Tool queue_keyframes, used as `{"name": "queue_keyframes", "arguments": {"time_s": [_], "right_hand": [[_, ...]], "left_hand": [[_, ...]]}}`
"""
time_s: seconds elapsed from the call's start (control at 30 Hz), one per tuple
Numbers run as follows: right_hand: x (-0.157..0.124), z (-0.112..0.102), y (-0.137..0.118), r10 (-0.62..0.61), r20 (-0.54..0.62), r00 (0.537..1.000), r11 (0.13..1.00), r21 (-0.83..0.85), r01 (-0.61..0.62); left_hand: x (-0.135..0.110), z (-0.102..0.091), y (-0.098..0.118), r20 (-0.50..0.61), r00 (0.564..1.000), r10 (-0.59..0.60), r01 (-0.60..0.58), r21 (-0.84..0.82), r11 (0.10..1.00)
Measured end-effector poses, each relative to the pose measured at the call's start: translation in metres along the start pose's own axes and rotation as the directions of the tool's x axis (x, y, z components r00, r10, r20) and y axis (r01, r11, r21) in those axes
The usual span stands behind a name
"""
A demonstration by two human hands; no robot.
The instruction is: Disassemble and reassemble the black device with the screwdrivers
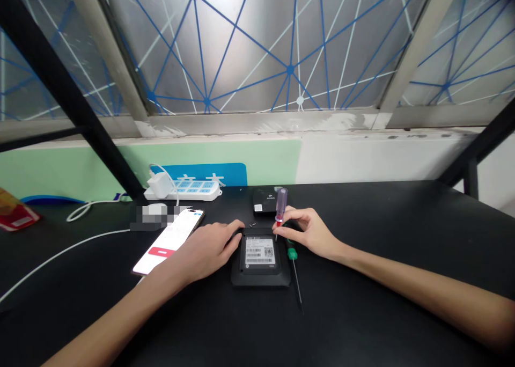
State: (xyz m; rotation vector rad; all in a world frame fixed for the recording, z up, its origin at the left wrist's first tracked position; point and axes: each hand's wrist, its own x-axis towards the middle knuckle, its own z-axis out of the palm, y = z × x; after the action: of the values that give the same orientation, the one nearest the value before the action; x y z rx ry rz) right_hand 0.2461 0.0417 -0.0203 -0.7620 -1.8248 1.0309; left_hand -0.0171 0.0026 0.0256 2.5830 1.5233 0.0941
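Left of the hands I see a white-screened smartphone (173,238) lying on the matte black table (362,313). Next comes the left hand (211,243), thumb and forefinger spread, touching the upper-left edge of a flat, square black device (260,279) with a white printed label. It lies on the table between both hands, tiny metal screws (252,225) just beyond it. I judge its shell light, stiff and slightly slippery; I'd hold it by its side rims. At its upper-right corner stands a nearly upright screwdriver with a clear purple handle (281,203); a green-and-black-handled screwdriver (292,254) lies just beside the device. The right hand (308,227) pinches the upright tool low on its handle, which looks hard, smooth and best held by fingertips.
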Motion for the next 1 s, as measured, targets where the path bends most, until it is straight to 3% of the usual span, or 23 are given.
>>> {"name": "queue_keyframes", "arguments": {"time_s": [0.33, 0.7, 1.0], "right_hand": [[-0.001, 0.0, -0.007, -0.019, 0.019, 1.0, 1.0, 0.022, 0.018], [-0.004, 0.002, -0.011, -0.098, 0.028, 0.995, 0.983, -0.154, 0.101], [-0.001, 0.002, -0.009, 0.043, 0.0, 0.999, 0.995, -0.088, -0.043]], "left_hand": [[-0.001, 0.002, -0.001, 0.0, 1.0, -0.001, 0.001, 0.005, 1.0], [0.0, 0.003, -0.002, -0.017, 1.0, 0.013, -0.013, -0.003, 1.0], [0.0, 0.002, -0.002, -0.022, 1.0, 0.017, -0.017, -0.011, 1.0]]}}
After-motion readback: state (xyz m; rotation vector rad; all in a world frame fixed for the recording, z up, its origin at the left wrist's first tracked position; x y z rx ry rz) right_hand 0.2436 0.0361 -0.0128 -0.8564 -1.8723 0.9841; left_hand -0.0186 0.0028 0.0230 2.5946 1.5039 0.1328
